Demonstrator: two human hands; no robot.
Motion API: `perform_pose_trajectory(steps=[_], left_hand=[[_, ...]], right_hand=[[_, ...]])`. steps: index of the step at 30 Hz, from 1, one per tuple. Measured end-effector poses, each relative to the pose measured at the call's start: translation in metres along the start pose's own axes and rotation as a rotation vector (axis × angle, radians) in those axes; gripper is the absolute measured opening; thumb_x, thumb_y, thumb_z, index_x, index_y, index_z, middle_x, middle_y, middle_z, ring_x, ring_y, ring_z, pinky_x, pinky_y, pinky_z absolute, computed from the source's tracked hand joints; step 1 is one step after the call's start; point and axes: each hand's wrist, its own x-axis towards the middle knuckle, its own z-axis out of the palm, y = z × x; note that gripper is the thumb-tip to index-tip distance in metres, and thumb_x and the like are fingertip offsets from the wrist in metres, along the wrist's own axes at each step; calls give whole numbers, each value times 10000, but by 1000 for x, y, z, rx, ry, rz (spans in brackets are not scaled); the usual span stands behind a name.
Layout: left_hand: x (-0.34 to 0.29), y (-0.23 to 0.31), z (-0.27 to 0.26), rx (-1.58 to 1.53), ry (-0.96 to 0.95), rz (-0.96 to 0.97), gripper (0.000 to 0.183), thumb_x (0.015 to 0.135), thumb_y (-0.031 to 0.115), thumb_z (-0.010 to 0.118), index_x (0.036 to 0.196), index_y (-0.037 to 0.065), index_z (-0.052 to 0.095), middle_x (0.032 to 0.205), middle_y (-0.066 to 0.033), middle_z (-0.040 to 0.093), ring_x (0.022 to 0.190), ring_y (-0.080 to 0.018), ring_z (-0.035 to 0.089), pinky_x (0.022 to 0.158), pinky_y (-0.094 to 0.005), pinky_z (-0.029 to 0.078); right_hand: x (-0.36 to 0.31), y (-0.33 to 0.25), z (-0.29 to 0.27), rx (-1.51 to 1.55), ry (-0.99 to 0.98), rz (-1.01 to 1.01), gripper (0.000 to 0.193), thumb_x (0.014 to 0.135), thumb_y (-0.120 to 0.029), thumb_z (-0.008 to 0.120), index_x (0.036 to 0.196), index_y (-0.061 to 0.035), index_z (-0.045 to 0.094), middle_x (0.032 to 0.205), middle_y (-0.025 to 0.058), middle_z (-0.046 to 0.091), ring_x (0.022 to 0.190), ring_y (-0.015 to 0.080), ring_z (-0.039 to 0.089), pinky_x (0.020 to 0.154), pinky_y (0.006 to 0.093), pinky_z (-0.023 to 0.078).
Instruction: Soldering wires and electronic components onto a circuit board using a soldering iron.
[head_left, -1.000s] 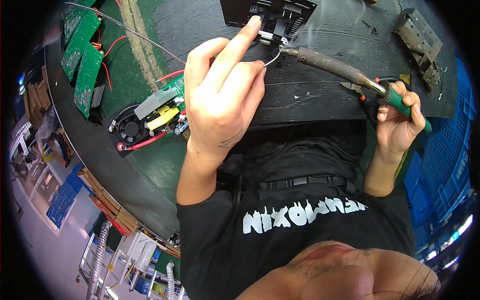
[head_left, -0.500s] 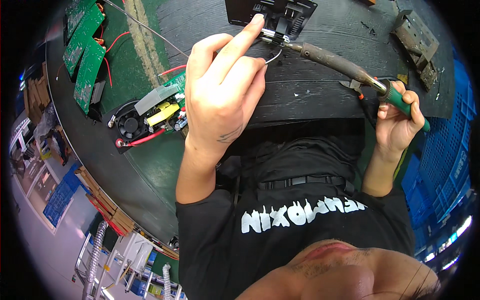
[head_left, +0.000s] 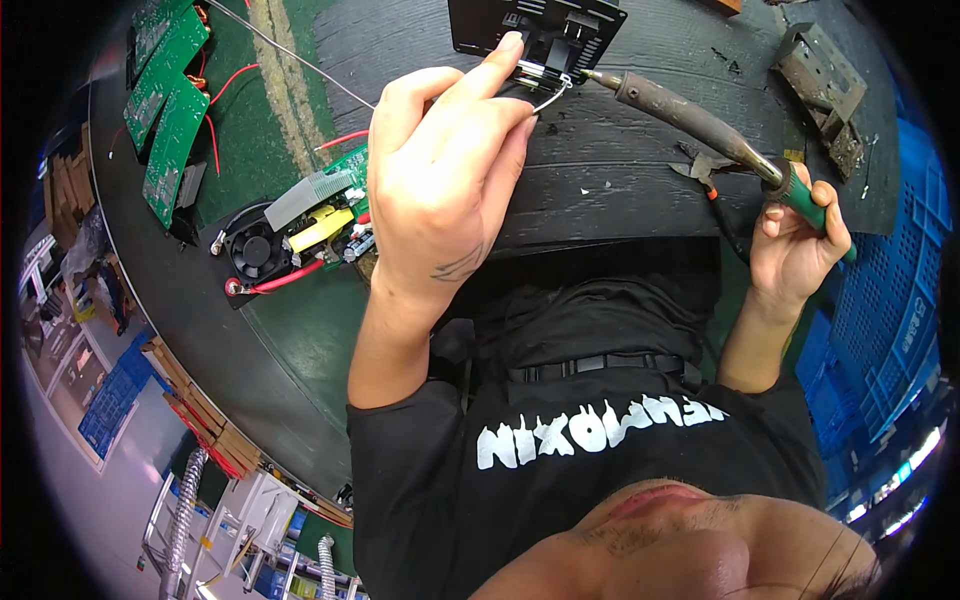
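My left hand [head_left: 440, 165] is closed on a thin solder wire [head_left: 552, 101], whose curved end comes out past the fingers to a terminal. Its index fingertip rests on a black plastic panel [head_left: 478, 28] with sockets and metal terminals [head_left: 541, 72]. In my right hand [head_left: 795, 235] is a soldering iron [head_left: 695, 125], gripped by its green handle. The iron's pointed tip is just right of the terminals; whether it touches them is hard to tell. Left of my left wrist lies a circuit board [head_left: 350, 170] with a black fan [head_left: 258, 252], a heatsink and red wires.
Several green circuit boards [head_left: 175, 150] stand at the far left. Cutting pliers [head_left: 700, 166] lie under the iron's shaft. A worn metal stand [head_left: 822, 85] sits at the back right, beside a blue plastic crate [head_left: 885, 280]. Small scraps dot the black mat [head_left: 610, 215].
The iron's tip has drawn slightly up and back from the terminal, leaving the wire's end there in plain view. My left hand keeps its hold on the solder wire.
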Motion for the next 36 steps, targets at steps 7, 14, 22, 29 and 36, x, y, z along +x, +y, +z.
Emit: perform_pose_trajectory(steps=[7, 14, 22, 29, 36], left_hand=[[-3, -1, 9, 23, 89, 16, 191, 626, 0, 714, 795, 26, 629, 1044, -97, 666, 810, -236, 552, 739, -311, 433], [-3, -1, 12, 23, 107, 13, 189, 622, -3, 715, 786, 27, 626, 1035, -96, 669, 803, -233, 551, 732, -309, 433], [-2, 1, 12, 38, 101, 22, 184, 617, 0, 716, 770, 30, 619, 1030, -96, 671, 803, -229, 551, 727, -305, 434], [-2, -4, 7, 35, 75, 36, 175, 620, 5, 714, 762, 31, 617, 1052, -84, 664, 815, -231, 555, 727, -314, 441], [-1, -5, 4, 27, 44, 64, 182, 614, 9, 714, 765, 25, 614, 1063, -93, 654, 826, -241, 561, 721, -323, 458]], right_hand=[[0, 1, 2, 1, 11, 20, 200, 875, -266, 504, 903, -74, 552, 1021, 155, 537, 631, 202, 582, 529, 242, 483], [1, 4, 6, -11, -5, 43, 201, 874, -271, 503, 886, -75, 541, 981, 129, 517, 652, 200, 579, 528, 238, 484], [2, 4, 4, -25, 19, 43, 200, 871, -273, 507, 880, -77, 550, 989, 131, 528, 632, 196, 573, 522, 233, 478], [3, 5, 5, -40, 16, 35, 201, 874, -273, 503, 878, -79, 555, 1006, 142, 539, 629, 191, 576, 522, 232, 478], [2, 5, 0, -34, -3, 31, 206, 879, -277, 499, 891, -78, 551, 1008, 142, 537, 642, 193, 579, 530, 235, 482]])
